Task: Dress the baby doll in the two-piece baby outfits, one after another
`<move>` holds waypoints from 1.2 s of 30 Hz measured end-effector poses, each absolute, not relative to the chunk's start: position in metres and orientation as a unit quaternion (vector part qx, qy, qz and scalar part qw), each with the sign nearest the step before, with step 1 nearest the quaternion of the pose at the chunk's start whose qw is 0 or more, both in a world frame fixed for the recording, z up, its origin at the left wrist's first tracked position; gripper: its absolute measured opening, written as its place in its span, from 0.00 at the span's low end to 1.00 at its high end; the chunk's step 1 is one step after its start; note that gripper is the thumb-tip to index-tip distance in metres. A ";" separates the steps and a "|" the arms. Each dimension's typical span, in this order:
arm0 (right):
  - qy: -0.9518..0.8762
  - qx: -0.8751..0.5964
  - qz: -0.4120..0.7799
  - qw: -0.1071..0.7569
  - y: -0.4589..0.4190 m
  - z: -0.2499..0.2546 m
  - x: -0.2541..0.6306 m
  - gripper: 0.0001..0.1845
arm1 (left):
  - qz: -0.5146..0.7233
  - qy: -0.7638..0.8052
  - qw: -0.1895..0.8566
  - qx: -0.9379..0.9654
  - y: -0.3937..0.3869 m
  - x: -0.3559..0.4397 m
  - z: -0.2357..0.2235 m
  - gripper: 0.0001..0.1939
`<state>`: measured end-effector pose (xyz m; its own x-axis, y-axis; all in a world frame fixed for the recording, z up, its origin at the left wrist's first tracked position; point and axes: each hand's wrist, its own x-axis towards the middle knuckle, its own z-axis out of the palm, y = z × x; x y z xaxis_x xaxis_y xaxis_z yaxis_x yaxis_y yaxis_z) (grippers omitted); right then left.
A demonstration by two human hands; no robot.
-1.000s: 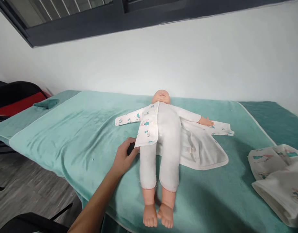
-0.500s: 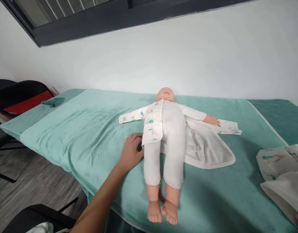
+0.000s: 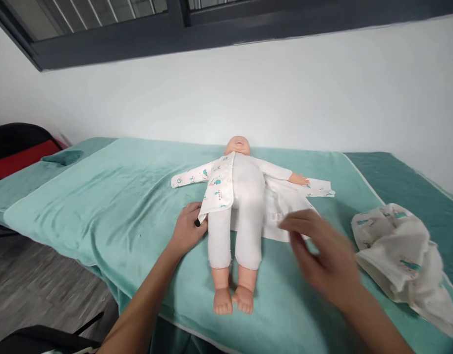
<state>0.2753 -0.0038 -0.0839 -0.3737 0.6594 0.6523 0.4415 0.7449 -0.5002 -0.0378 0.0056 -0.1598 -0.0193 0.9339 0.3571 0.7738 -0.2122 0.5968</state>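
A baby doll (image 3: 248, 182) in a white body suit lies on its back, feet toward me. One sleeve and front panel of a white printed baby jacket (image 3: 218, 189) cover its arm and chest on my left. The other half lies spread flat under the doll's bare-sleeved arm on my right. My left hand (image 3: 189, 228) is closed at the jacket's lower side corner, which is drawn toward it; some fingers are hidden by the cloth. A small dark spot shows beside the thumb. My right hand (image 3: 322, 253), blurred, hovers over the spread half, thumb and forefinger apart, holding nothing visible.
A crumpled white printed garment (image 3: 403, 255) lies on the right of the green-covered bed (image 3: 94, 196). Behind it is a white wall (image 3: 285, 98) with a dark window frame (image 3: 138, 42). Black chairs (image 3: 20, 132) stand at the left.
My right hand has come into view from the lower right. My left hand stays at the jacket's corner, which now pulls out a little to the left. The view has shifted right.
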 end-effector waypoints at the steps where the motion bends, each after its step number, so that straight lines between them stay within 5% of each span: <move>1: -0.830 -0.353 0.129 0.413 0.004 -0.091 0.277 0.09 | 0.366 0.614 0.112 0.690 0.005 -0.038 -0.160 0.10; 5: -0.762 -0.514 0.118 0.376 0.063 -0.117 0.295 0.10 | 0.465 0.562 0.154 0.667 0.001 -0.040 -0.159 0.08; 12: -0.597 -0.699 0.095 0.383 0.165 -0.124 0.325 0.19 | 0.556 0.513 0.287 0.588 0.020 -0.028 -0.136 0.25; 27: -0.365 -0.491 0.430 0.664 0.179 -0.138 0.331 0.15 | 0.303 0.563 0.153 0.753 0.137 0.027 -0.072 0.28; 36: -0.245 -0.415 0.541 0.689 0.174 -0.132 0.339 0.13 | 0.061 0.510 0.004 0.858 0.176 0.101 -0.044 0.18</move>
